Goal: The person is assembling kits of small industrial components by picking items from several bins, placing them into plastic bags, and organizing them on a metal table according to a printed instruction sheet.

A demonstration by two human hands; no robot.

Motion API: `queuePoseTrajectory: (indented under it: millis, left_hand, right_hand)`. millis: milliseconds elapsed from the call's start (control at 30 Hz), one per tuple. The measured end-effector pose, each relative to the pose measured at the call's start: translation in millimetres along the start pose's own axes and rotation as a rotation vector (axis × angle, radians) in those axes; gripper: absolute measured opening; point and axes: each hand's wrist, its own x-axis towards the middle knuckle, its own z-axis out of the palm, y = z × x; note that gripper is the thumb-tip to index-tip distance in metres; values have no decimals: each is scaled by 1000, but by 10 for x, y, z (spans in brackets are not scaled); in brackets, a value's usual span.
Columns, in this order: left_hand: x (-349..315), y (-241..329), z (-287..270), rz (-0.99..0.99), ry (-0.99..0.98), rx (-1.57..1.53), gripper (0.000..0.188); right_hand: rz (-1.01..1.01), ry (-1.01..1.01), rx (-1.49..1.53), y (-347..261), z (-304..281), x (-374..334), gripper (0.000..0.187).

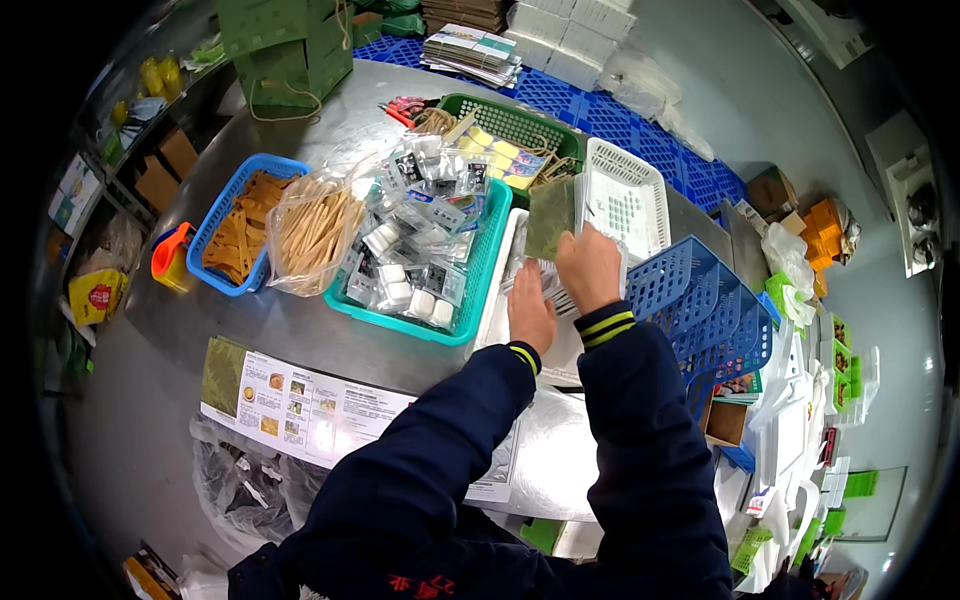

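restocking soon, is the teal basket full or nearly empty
Full: the teal basket is heaped above its rim with small clear packets holding white pieces.

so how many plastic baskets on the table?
5: blue wafer basket left, teal sachet basket centre, green one behind, white one beside it, stacked blue ones right; stack count unclear.

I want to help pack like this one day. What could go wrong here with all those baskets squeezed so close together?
The right hand lifts a green packet over a shallow white tray; a slip could drop it among the sachets heaped in the teal basket. The left hand rests on clear bags that look slippery and might slide. The tilted blue baskets by the right elbow could get knocked.
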Motion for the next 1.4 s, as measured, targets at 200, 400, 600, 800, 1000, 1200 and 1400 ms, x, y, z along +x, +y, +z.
queuePoseTrajectory:
  millis: [200, 400, 600, 800, 1000, 1200, 1400]
  left_hand:
    - [54, -2, -167, -14, 44, 88, 59]
    - [37, 78, -105, -34, 22, 65, 58]
    - [-1, 25, -84, -241, -99, -313, 56]
    - [-433, -34, -107, -255, -242, -727, 56]
    - [-298, 57, -273, 60, -86, -146, 52]
    - [-258, 153, -34, -59, -199, -299, 49]
    - [-431, -80, 150, -267, -326, -769, 47]
  right_hand:
    - [-8, -72, 242, -297, 45, 196, 27]
    - [129, -275, -18, 52, 282, 201, 24]
    - [162, -293, -94, -171, 635, 137, 21]
    - [48, -280, -73, -343, 747, 184, 20]
    - [34, -307, -135, -386, 673, 81, 17]
    - [-107, -306, -132, -481, 771, 47, 13]
    - [-66, -292, -122, -449, 951, 76, 13]
